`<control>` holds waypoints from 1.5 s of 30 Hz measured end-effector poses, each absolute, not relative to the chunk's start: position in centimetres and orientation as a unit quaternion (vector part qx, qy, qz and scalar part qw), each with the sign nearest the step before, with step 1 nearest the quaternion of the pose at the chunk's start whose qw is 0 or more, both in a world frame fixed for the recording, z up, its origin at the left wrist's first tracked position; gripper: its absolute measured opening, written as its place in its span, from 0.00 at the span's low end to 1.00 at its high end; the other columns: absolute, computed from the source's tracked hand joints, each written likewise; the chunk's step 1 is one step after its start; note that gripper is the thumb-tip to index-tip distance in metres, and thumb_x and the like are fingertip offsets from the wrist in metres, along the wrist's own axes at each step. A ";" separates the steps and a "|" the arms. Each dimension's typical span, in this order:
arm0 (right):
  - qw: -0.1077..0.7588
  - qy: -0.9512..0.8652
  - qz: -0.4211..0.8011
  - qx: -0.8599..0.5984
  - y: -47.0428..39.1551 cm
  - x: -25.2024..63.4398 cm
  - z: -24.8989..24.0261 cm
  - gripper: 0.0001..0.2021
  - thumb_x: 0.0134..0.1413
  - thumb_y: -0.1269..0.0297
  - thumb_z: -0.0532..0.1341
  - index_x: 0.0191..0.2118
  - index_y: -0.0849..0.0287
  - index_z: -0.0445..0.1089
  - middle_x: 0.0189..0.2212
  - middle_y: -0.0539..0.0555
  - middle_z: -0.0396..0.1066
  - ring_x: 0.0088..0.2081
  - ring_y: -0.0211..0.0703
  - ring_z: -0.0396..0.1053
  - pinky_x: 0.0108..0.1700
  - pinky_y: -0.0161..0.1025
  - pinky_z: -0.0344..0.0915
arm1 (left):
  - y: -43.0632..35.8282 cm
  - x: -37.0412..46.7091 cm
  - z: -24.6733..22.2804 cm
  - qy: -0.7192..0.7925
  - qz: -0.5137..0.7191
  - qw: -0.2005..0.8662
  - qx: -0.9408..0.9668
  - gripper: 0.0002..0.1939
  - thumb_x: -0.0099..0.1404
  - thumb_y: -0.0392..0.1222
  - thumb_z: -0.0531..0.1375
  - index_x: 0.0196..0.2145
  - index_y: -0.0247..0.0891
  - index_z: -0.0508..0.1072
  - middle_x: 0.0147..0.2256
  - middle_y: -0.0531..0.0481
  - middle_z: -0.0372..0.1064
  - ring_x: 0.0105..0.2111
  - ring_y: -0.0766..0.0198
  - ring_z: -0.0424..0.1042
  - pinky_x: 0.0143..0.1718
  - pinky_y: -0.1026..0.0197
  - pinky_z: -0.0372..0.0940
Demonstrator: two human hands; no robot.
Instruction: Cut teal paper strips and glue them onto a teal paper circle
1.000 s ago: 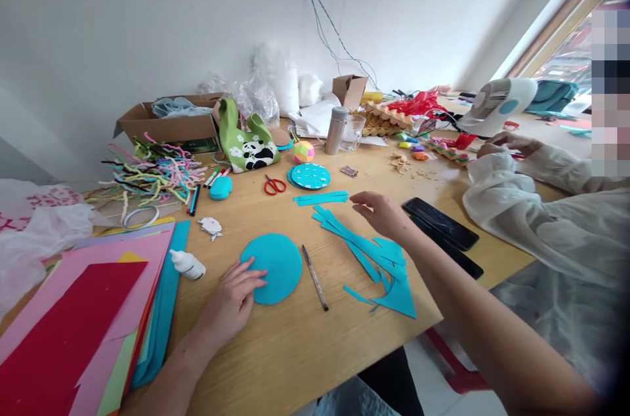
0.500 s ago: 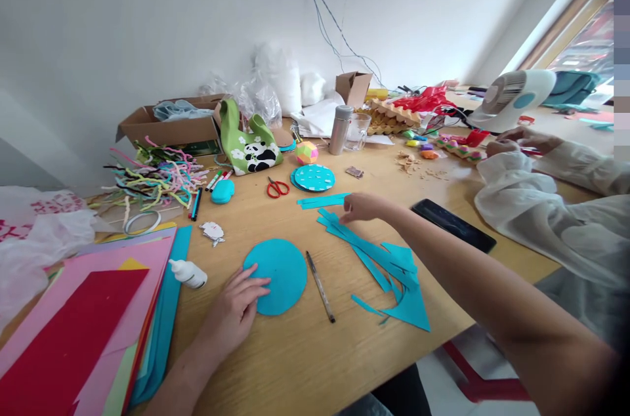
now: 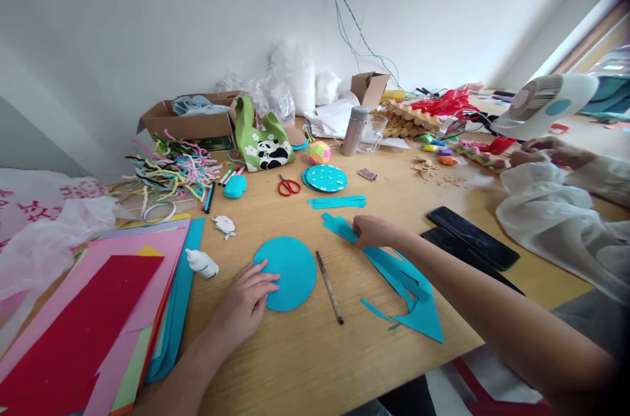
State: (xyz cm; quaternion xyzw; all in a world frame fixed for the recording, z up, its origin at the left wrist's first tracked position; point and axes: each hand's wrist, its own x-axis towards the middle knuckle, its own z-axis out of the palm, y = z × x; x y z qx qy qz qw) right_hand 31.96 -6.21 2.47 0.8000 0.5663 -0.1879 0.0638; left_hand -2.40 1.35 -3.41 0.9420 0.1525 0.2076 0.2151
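Head view: before you, the surface (image 3: 295, 363) carries a heap of blue offcuts (image 3: 427, 319) reaching close to its near edge. Left of it, set back from that edge, lies the blue paper disc (image 3: 295, 271); your left hand (image 3: 249, 298) rests on it, fingers spread, gripping nothing. Your right hand (image 3: 375, 232) curls its fingers over the heap's far end; whether they pinch a strip, I cannot tell. Because the strips overlap, pulling one could drag others along or skew the heap. Half a second ago your right hand covered one end of the neat strips (image 3: 337, 203) farther back; now that end lies uncovered.
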 end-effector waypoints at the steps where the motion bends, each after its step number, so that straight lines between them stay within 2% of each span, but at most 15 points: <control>1: 0.060 0.566 -0.195 0.799 -6.2 32.0 2.4 0.06 0.39 0.68 0.64 0.29 0.60 0.70 0.29 0.55 0.73 0.34 0.49 0.71 0.26 0.35 0.55 | 1.3 -2.4 -3.4 0.154 0.208 0.216 0.942 0.17 0.64 0.28 0.51 0.40 0.42 0.76 0.46 0.48 0.75 0.57 0.54 0.65 0.57 0.40 0.61; 3: 0.049 0.569 -0.210 0.794 -6.1 32.0 2.2 0.03 0.39 0.70 0.63 0.24 0.59 0.68 0.25 0.53 0.70 0.31 0.46 0.70 0.24 0.35 0.52 | 1.2 -2.4 -3.3 0.158 0.208 0.219 0.940 0.17 0.64 0.28 0.51 0.40 0.42 0.76 0.47 0.48 0.75 0.57 0.54 0.64 0.57 0.42 0.61; 7: 0.007 0.576 -0.232 0.784 -5.7 32.0 2.9 0.06 0.40 0.75 0.60 0.21 0.59 0.63 0.21 0.49 0.66 0.29 0.42 0.68 0.23 0.33 0.53 | 1.1 -2.5 -3.3 0.166 0.209 0.230 0.936 0.18 0.63 0.27 0.52 0.41 0.43 0.76 0.47 0.49 0.74 0.57 0.55 0.63 0.58 0.43 0.60; 9: -0.017 0.576 -0.258 0.775 -5.0 32.0 4.3 0.05 0.43 0.74 0.60 0.23 0.59 0.63 0.21 0.48 0.65 0.27 0.40 0.68 0.23 0.32 0.56 | 1.1 -2.5 -3.2 0.166 0.208 0.234 0.935 0.19 0.62 0.26 0.52 0.41 0.43 0.76 0.47 0.50 0.74 0.57 0.56 0.63 0.59 0.43 0.58; 12: -0.068 0.582 -0.313 0.747 -3.5 31.5 7.4 0.05 0.48 0.66 0.61 0.26 0.59 0.64 0.22 0.48 0.67 0.26 0.38 0.69 0.24 0.32 0.64 | 1.0 -2.5 -3.1 0.167 0.207 0.235 0.935 0.19 0.61 0.25 0.53 0.41 0.43 0.76 0.47 0.50 0.74 0.57 0.56 0.63 0.59 0.43 0.58; 14: -0.173 0.570 -0.380 0.707 -2.1 30.6 9.4 0.11 0.47 0.61 0.65 0.26 0.59 0.63 0.22 0.47 0.66 0.26 0.38 0.68 0.26 0.33 0.67 | 1.0 -2.5 -3.0 0.169 0.203 0.234 0.936 0.18 0.61 0.26 0.53 0.41 0.43 0.76 0.48 0.50 0.74 0.57 0.55 0.64 0.59 0.42 0.58; 17: -0.326 0.525 -0.479 0.623 0.4 28.2 11.1 0.16 0.41 0.57 0.70 0.25 0.59 0.63 0.20 0.46 0.65 0.24 0.34 0.65 0.24 0.32 0.65 | 0.9 -2.4 -3.0 0.170 0.201 0.234 0.936 0.16 0.62 0.27 0.54 0.40 0.42 0.76 0.47 0.50 0.74 0.57 0.54 0.64 0.59 0.41 0.58; 19: -0.354 0.501 -0.527 0.589 2.3 26.1 10.9 0.16 0.40 0.59 0.71 0.28 0.60 0.65 0.22 0.46 0.66 0.23 0.33 0.65 0.22 0.30 0.63 | 0.9 -2.4 -3.0 0.171 0.208 0.237 0.933 0.16 0.63 0.27 0.53 0.40 0.42 0.76 0.47 0.49 0.75 0.56 0.55 0.65 0.59 0.41 0.58; 25: -0.398 0.443 -0.601 0.533 6.4 21.2 8.0 0.15 0.43 0.65 0.71 0.26 0.60 0.63 0.19 0.44 0.66 0.21 0.31 0.65 0.23 0.30 0.65 | 1.4 -2.4 -3.1 0.203 0.252 0.238 0.916 0.18 0.61 0.25 0.52 0.39 0.40 0.77 0.45 0.46 0.75 0.55 0.56 0.66 0.54 0.47 0.65; 30: -0.448 0.408 -0.612 0.509 6.8 21.5 8.2 0.10 0.48 0.68 0.69 0.29 0.61 0.65 0.22 0.46 0.70 0.23 0.32 0.68 0.26 0.30 0.68 | 2.1 -2.7 -2.7 0.267 0.302 0.233 0.885 0.19 0.60 0.26 0.52 0.43 0.39 0.76 0.48 0.44 0.73 0.52 0.56 0.68 0.53 0.47 0.65; 34: -0.528 0.348 -0.593 0.499 5.8 23.5 8.7 0.09 0.50 0.69 0.67 0.27 0.60 0.65 0.20 0.47 0.70 0.21 0.33 0.68 0.24 0.31 0.67 | 1.8 -3.1 -1.8 0.257 0.222 0.212 0.916 0.28 0.52 0.27 0.56 0.51 0.40 0.71 0.58 0.43 0.63 0.60 0.51 0.58 0.59 0.43 0.58; 37: -0.591 0.300 -0.570 0.486 4.5 25.2 8.3 0.09 0.50 0.69 0.67 0.27 0.59 0.65 0.19 0.46 0.70 0.20 0.33 0.67 0.23 0.31 0.67 | 1.5 -3.3 -1.6 0.258 0.174 0.198 0.929 0.33 0.49 0.28 0.57 0.55 0.40 0.68 0.61 0.43 0.57 0.62 0.49 0.53 0.62 0.41 0.53; 42: -0.638 0.283 -0.551 0.457 2.6 27.0 7.5 0.07 0.49 0.66 0.68 0.30 0.58 0.67 0.23 0.47 0.73 0.21 0.35 0.69 0.23 0.33 0.68 | 1.7 -3.0 -2.4 0.263 0.179 0.186 0.930 0.32 0.50 0.28 0.57 0.55 0.38 0.67 0.60 0.40 0.59 0.61 0.47 0.55 0.60 0.40 0.55; 45: -0.671 0.274 -0.530 0.440 2.1 27.5 7.3 0.08 0.47 0.66 0.68 0.30 0.58 0.68 0.21 0.46 0.71 0.21 0.36 0.68 0.24 0.33 0.68 | 1.0 -2.6 -1.2 0.248 0.261 0.187 0.914 0.27 0.54 0.26 0.53 0.52 0.39 0.69 0.54 0.42 0.67 0.58 0.51 0.62 0.58 0.41 0.60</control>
